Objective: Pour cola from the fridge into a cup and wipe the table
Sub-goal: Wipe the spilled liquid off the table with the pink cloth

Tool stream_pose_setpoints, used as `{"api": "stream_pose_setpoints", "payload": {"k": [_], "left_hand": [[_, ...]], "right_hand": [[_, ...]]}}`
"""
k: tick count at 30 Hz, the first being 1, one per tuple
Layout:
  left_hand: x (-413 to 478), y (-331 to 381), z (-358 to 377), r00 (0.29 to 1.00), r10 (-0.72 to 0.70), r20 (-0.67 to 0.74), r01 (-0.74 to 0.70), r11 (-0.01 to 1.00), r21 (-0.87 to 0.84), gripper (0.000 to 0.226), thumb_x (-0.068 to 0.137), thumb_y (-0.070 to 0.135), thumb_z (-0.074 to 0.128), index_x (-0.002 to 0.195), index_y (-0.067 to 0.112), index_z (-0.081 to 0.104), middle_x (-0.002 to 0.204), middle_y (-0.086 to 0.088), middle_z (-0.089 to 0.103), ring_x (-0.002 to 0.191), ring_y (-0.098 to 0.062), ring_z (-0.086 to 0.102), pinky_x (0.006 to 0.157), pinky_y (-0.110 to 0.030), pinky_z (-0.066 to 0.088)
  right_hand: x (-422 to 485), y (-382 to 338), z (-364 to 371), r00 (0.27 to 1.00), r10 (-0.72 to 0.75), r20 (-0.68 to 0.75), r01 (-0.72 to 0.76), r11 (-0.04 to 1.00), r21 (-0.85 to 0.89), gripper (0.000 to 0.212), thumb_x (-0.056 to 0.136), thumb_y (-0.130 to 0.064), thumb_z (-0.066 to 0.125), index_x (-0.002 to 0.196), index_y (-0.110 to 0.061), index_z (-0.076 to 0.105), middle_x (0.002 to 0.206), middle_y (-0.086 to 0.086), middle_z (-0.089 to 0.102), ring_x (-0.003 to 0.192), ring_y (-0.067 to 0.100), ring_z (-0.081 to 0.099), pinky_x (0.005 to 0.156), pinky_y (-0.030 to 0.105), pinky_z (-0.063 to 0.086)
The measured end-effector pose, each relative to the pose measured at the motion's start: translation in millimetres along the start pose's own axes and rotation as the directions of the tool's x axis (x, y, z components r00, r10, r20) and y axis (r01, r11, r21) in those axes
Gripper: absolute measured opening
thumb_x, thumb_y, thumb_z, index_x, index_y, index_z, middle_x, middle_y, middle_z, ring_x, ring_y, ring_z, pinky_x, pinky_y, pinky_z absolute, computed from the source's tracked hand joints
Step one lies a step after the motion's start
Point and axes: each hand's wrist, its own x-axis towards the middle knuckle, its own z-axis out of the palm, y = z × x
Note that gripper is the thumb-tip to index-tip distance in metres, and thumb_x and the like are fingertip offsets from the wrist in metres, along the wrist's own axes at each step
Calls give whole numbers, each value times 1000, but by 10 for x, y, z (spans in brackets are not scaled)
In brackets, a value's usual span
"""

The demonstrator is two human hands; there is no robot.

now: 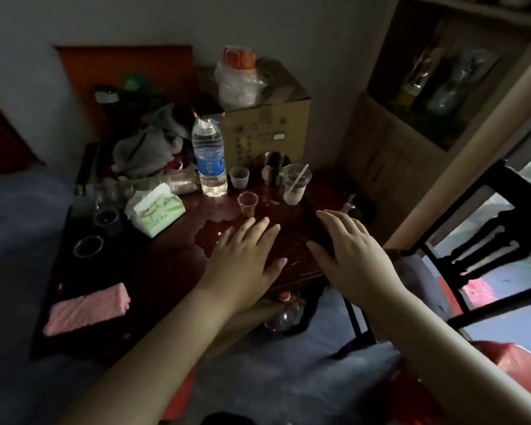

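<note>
My left hand [242, 259] and my right hand [354, 250] hover flat over the dark red table [166, 265], fingers spread, holding nothing. Just beyond my left fingertips stands a small clear plastic cup [248, 204] with a little dark liquid in its bottom. A wet puddle [212, 231] spreads on the tabletop beside it. A folded pink cloth [86, 308] lies at the table's near left. A bottle with a red cap [284, 314] stands on the floor under the table edge.
A water bottle [209, 157], a green tissue pack [155, 210], a metal cup [275, 167], a clear cup with a straw [295, 184] and a small white cup [239, 177] crowd the far side. A cardboard box [258, 130] stands behind. A black chair [472, 246] is on the right.
</note>
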Motion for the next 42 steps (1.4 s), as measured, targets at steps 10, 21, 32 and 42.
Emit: {"api": "stream_pose_setpoints", "payload": {"k": [10,21,32,42], "left_hand": [[23,-264,936,978,-150,148,156,987,-29,77,87,57,8,152,20,25,159,-5,24,148,-26,19,117,-44,18],[291,-772,1966,855,-350,383,367,930,30,66,103,47,22,154,17,-8,162,-9,-9,149,-29,-9,119,-46,2],[252,-932,2277,791,-359,495,404,914,17,78,84,57,-11,154,23,-3,162,-5,-12,149,-27,-10,119,-47,7],[250,-903,2298,797,-380,470,437,899,-14,71,93,57,10,154,24,-3,162,-5,-12,149,-26,-11,119,-48,4]], "right_hand": [[459,411,1145,937,-26,347,-10,995,103,59,95,-41,47,143,-10,34,147,6,38,136,24,33,107,33,33],[821,584,2244,750,-82,657,36,996,82,66,96,-32,45,151,-13,14,159,4,10,147,21,7,115,41,25],[655,780,2598,682,-129,719,138,989,47,62,100,-34,36,151,-11,11,160,2,-1,147,16,-3,117,33,22],[1379,674,2452,832,-201,517,133,977,166,44,91,-27,55,131,-9,49,130,7,50,122,26,45,98,37,40]]}}
